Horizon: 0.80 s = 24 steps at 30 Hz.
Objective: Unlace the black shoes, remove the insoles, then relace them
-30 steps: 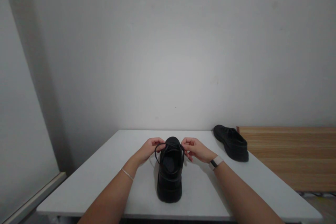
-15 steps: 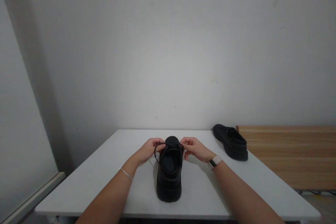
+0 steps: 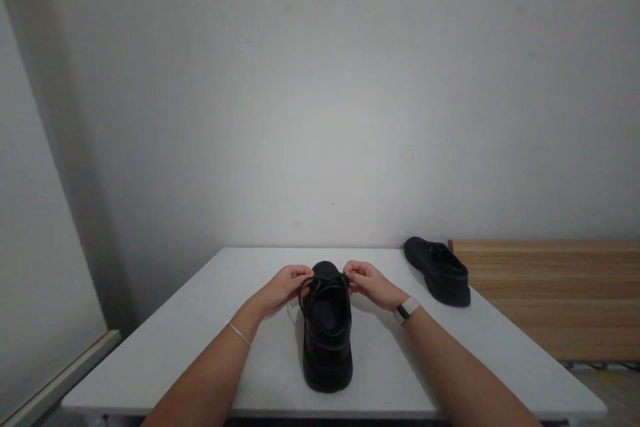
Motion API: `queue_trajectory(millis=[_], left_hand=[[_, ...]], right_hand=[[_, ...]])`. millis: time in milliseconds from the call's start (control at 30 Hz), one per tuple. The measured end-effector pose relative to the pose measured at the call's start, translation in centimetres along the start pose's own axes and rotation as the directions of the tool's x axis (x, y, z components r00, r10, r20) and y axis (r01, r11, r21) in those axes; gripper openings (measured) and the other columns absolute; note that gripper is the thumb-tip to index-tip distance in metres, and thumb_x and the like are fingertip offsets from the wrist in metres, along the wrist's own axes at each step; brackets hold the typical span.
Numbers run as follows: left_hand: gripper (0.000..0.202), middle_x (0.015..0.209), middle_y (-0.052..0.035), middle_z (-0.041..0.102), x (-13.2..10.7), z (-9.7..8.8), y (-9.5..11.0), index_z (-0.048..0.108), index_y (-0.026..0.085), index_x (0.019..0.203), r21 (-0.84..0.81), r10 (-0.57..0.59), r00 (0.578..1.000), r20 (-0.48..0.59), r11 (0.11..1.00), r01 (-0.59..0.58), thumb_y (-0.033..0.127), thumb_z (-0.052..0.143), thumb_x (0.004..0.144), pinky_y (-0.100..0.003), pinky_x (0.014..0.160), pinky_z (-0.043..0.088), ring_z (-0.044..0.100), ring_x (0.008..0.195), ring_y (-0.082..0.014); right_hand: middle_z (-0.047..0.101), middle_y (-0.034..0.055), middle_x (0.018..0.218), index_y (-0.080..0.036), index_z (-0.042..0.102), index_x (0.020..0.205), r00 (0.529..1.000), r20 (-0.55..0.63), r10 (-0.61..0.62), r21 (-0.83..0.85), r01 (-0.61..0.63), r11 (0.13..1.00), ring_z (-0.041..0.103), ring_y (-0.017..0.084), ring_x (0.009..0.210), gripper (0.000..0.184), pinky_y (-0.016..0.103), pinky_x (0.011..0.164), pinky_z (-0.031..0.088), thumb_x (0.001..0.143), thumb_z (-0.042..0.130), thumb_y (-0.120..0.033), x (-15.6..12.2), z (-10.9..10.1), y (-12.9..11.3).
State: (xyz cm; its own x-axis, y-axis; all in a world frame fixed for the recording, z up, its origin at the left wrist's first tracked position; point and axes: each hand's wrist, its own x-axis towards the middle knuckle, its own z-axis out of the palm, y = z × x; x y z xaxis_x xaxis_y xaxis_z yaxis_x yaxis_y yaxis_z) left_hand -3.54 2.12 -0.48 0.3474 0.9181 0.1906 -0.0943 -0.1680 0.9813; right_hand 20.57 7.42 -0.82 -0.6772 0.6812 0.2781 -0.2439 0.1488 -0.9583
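A black lace-up shoe (image 3: 327, 357) stands on the white table with its heel toward me and its toe pointing at the wall. My left hand (image 3: 289, 288) pinches the black shoelace (image 3: 301, 293) at the left of the shoe's opening, where a loop hangs down. On the other side, my right hand (image 3: 369, 283) is closed in a pinch on the lace by the right edge of the shoe. The lace crosses over the tongue between both hands. The fingertips partly hide the lace ends.
The matching black shoe (image 3: 440, 273) rests at the table's back right edge. Beyond that edge is a wood-grain panel (image 3: 545, 300). The white table (image 3: 195, 320) meets a grey wall (image 3: 320, 113) at the back, and a pale panel (image 3: 35, 227) rises at the left.
The shoe's heel has swung slightly to the right and nearer to me. My hands keep their pinch on the lace, and the left loop has drawn in a little.
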Motion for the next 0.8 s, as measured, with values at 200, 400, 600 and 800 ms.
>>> queue_trajectory(millis=[200, 400, 600, 800], left_hand=[[0.04, 0.064, 0.0031, 0.057, -0.1, 0.03, 0.19, 0.065, 0.012, 0.083, -0.023, -0.008, 1.0, 0.005, 1.0, 0.008, 0.04, 0.086, 0.064, -0.02, 0.052, 0.028, 0.043, 0.054, -0.0066], [0.035, 0.064, 0.0026, 0.056, -0.01, -0.04, 0.14, 0.065, 0.012, 0.079, -0.028, 0.01, 0.999, -0.03, 1.0, -0.011, 0.039, 0.084, 0.067, -0.021, 0.053, 0.028, 0.045, 0.055, -0.0073], [0.031, 0.065, 0.0022, 0.055, 0.08, -0.21, 0.04, 0.065, 0.013, 0.077, -0.011, 0.023, 0.998, -0.065, 1.0, -0.023, 0.039, 0.08, 0.072, -0.022, 0.055, 0.029, 0.045, 0.058, -0.0084], [0.034, 0.064, 0.0015, 0.055, -0.02, -0.38, 0.23, 0.066, 0.011, 0.075, 0.014, 0.012, 0.999, -0.04, 1.0, -0.011, 0.039, 0.084, 0.067, -0.023, 0.055, 0.028, 0.044, 0.057, -0.0089]], right_hand=[[0.062, -0.001, 0.07, -0.015, 0.061, 0.084, 0.999, 0.036, 0.032, 0.027, -0.033, 0.999, 0.058, 0.011, 0.062, 0.034, 0.026, 0.061, 0.046, 0.074, 0.08, -0.041, -0.31, -0.14, -0.46], [0.063, 0.0002, 0.07, -0.015, 0.061, 0.081, 0.998, 0.05, 0.042, 0.026, -0.044, 0.999, 0.057, 0.012, 0.063, 0.031, 0.027, 0.064, 0.046, 0.075, 0.079, -0.04, -0.39, -0.31, -0.47], [0.059, -0.002, 0.069, -0.015, 0.062, 0.079, 0.999, 0.021, 0.036, 0.004, -0.036, 0.999, 0.052, 0.009, 0.061, 0.03, 0.023, 0.061, 0.04, 0.076, 0.078, -0.04, -0.31, -0.6, -0.24], [0.059, -0.0006, 0.068, -0.013, 0.063, 0.077, 0.998, 0.03, 0.052, -0.028, -0.051, 0.998, 0.051, 0.01, 0.06, 0.032, 0.025, 0.06, 0.039, 0.073, 0.08, -0.04, -0.36, -0.63, -0.61]])
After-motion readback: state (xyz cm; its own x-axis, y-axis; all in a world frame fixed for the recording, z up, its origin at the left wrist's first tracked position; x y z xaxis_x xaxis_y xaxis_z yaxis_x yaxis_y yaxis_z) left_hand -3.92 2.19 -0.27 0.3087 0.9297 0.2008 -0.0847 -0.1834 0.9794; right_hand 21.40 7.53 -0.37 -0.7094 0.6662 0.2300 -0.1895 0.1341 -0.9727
